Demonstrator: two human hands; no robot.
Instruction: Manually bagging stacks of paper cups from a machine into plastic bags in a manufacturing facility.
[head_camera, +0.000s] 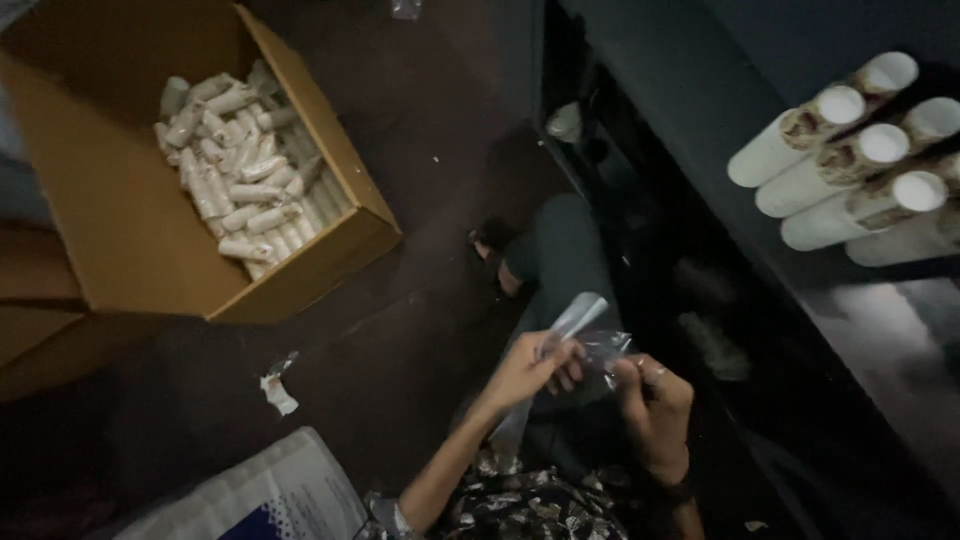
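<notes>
My left hand (535, 368) and my right hand (655, 400) are close together over my lap, both pinching a small clear plastic bag (590, 335). The bag's open top sticks up between the thumbs and its lower part hangs down past my left wrist. What sits inside the bag is too dim to tell. To the upper left an open cardboard box (130, 240) stands on the dark floor, holding several white wrapped rolls (245, 165) piled toward its far corner.
Several white cylinders (850, 160) lie stacked on a dark shelf at the upper right. A white sack (270, 495) lies at the bottom left, with a scrap of white paper (277, 388) near it. My foot (505, 265) rests on the floor beside the box.
</notes>
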